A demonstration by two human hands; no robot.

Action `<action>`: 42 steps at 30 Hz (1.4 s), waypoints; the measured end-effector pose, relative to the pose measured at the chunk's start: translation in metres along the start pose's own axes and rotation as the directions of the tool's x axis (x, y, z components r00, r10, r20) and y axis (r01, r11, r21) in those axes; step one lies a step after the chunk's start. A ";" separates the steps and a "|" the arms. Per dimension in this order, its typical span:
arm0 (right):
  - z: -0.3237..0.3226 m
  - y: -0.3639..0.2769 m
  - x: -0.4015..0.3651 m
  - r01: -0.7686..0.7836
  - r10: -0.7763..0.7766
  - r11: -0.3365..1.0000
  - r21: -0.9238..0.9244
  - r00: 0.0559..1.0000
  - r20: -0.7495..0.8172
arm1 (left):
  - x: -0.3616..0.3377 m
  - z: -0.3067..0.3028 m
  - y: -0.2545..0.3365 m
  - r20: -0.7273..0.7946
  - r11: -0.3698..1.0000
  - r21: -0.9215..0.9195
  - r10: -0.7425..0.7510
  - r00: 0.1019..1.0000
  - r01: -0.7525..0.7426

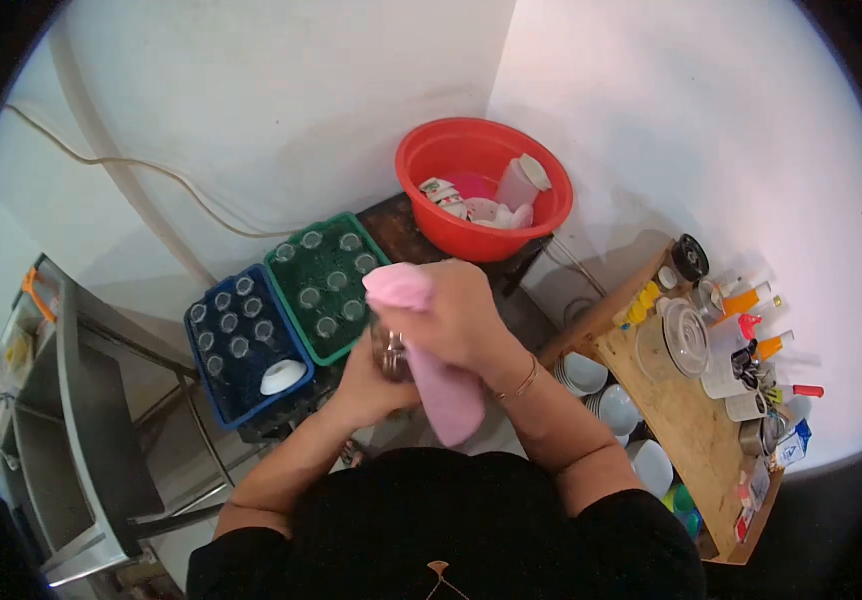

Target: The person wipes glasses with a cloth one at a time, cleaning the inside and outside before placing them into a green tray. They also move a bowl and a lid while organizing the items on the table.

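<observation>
In front of my chest, my left hand (366, 382) is wrapped round a clear drinking glass (389, 352), which is partly hidden by the fingers. My right hand (459, 315) grips a pink cloth (449, 402) against the glass's upper end; one end of the cloth bunches above the fingers and the rest hangs down. Just beyond my hands, a green tray (339, 352) holds several small glasses. Beside it, a blue tray (223, 400) bears several more glasses and a white bowl (282, 377).
A red basin (486, 243) with a plastic jug (522, 183) and other items stands by the wall. On the right, a wooden shelf (671, 410) carries bottles and containers, with stacked bowls (617, 410) below. A metal-framed stand (71, 370) is at left.
</observation>
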State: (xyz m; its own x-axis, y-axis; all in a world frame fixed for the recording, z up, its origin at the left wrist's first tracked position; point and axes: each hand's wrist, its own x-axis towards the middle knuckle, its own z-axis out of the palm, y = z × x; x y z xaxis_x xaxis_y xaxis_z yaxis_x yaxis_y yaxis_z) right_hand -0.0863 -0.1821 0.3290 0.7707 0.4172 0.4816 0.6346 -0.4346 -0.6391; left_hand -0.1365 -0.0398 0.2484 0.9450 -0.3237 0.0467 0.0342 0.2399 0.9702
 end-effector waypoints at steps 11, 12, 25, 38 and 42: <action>-0.027 0.024 -0.063 -0.296 0.340 0.239 0.925 0.918 0.206 | -0.028 0.037 -0.008 0.413 0.698 -0.563 -0.226 0.882 0.443; -0.032 0.026 -0.068 -0.322 0.306 0.176 0.930 0.916 0.260 | -0.027 0.036 -0.009 0.467 0.742 -0.522 -0.164 0.869 0.420; -0.073 -0.028 -0.068 0.077 -0.264 0.950 0.301 0.711 0.652 | -0.015 0.008 0.018 0.905 0.683 0.368 -0.108 0.411 -0.631; 0.015 0.093 -0.129 -0.457 0.178 0.794 0.401 0.806 0.565 | -0.050 0.049 0.014 0.139 0.105 0.988 -0.341 0.930 -0.109; -0.003 0.068 -0.129 -0.316 0.163 0.884 0.346 0.900 0.404 | -0.056 0.049 0.017 0.171 0.175 0.975 -0.203 0.964 -0.136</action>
State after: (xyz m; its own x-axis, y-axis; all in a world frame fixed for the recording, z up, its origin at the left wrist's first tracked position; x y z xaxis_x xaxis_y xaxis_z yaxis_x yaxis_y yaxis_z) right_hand -0.1424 -0.2676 0.2248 0.7744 0.6267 0.0871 0.2976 -0.2393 -0.9242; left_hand -0.2043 -0.0621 0.2743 0.8484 -0.5176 -0.1111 -0.4401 -0.8063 0.3953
